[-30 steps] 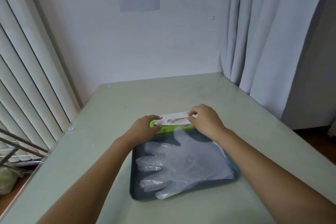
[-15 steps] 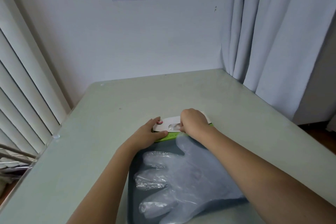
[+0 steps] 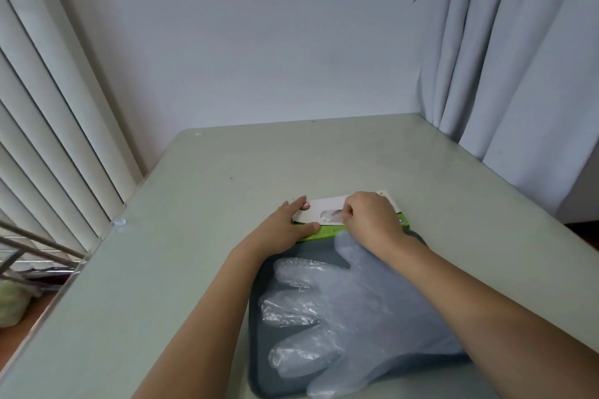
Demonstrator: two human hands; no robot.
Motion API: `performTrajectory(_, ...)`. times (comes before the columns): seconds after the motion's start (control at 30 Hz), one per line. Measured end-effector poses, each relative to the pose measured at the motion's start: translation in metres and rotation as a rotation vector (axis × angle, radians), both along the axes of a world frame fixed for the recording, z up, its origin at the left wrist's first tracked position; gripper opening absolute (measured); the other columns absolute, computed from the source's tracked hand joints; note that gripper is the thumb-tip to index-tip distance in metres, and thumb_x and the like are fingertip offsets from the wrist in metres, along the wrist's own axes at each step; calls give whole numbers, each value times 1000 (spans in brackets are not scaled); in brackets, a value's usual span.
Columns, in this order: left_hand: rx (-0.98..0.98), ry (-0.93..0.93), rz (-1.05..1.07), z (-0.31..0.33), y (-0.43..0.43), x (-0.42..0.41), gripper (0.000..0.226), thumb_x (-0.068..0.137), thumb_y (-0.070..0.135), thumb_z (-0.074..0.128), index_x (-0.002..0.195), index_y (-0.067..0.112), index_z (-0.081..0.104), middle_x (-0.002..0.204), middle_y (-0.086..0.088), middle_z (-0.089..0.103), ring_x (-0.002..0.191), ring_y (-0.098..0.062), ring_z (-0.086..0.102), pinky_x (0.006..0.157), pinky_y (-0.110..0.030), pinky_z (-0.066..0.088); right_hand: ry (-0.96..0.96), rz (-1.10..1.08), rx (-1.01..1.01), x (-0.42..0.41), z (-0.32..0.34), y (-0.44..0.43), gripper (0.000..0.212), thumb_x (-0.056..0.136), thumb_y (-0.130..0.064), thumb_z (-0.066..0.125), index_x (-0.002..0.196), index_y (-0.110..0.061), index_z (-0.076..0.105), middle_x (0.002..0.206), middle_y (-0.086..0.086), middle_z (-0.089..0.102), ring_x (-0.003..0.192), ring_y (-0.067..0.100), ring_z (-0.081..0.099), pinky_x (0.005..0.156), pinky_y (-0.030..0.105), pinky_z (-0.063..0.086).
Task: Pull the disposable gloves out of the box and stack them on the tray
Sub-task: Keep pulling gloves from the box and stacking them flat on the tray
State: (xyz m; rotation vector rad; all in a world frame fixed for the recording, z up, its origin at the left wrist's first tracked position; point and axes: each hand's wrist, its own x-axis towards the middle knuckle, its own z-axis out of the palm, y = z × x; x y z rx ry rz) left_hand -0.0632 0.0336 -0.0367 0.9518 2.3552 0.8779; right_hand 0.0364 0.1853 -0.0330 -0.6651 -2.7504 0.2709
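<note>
At the right hand's [image 3: 369, 220] fingertips [image 3: 346, 211], which are curled with thumb and forefinger closed together, a bit of clear plastic [image 3: 331, 215] is pinched just where it shows in the oval slot of the box [image 3: 319, 207]. The left hand's fingers [image 3: 296, 204] are kept straight and spread; the left end of the box is braced between the forefinger at its far corner and the thumb laid along its front top edge, so the left hand [image 3: 283, 232] is pressed flat against it rather than wrapped round it.

One box is seen, white on top and green on the front, lying flat on the table [image 3: 210, 220] and touching the far rim of the one dark tray [image 3: 257, 350]. On the tray one glove outline [image 3: 350, 311] is spread flat, its fingers pointing left and its thumb reaching toward the box under the right wrist; how many layers lie in it cannot be told.

Two bare forearms are counted. Beyond, vertical blinds [image 3: 48, 107] are seen left, a curtain [image 3: 518, 58] right
</note>
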Motion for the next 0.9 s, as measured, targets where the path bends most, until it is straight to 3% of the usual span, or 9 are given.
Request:
performTrajectory(0.2,-20,35,-31,0,2,1,67,95,41,55,152,32,20,158,-8,23,146,-19,19,111,-30,20,267,120,-187,7,0,3,11,81,-4,63,72,-7,67,76,-2,59,73,18,55,64,26,35)
performTrajectory(0.4,-54,52,-43,-7,7,-5,64,95,42,54,150,39,23,159,-8,20,149,-22,9,117,-37,14,298,435,-58,10,16,-4,9,86,-6,64,77,-8,66,79,-3,62,77,9,47,73,8,34)
performTrajectory(0.6,-82,57,-56,-6,9,-5,62,96,42,52,150,40,22,159,-11,19,149,-24,7,116,-39,13,424,370,-89,13,29,1,8,88,-5,61,81,-6,63,82,-3,59,80,12,50,71,14,36)
performTrajectory(0.7,-98,54,-72,0,11,-3,58,97,38,52,149,38,28,158,-17,18,149,-27,6,117,-41,16,646,257,-119,12,52,6,6,88,-3,60,83,-5,63,84,3,61,79,14,54,74,23,42)
performTrajectory(0.8,-101,36,-76,9,10,2,64,97,33,54,152,35,22,159,-17,15,149,-22,-1,117,-39,11,800,199,-222,15,90,2,6,91,-8,59,86,-10,62,87,0,63,80,10,56,72,12,41)
performTrajectory(0.9,-122,38,-74,17,8,3,66,95,32,57,152,30,24,157,-4,27,146,-20,19,114,-31,18,807,213,-387,23,119,-8,11,92,-9,56,84,-17,57,82,-9,62,77,6,56,71,9,40)
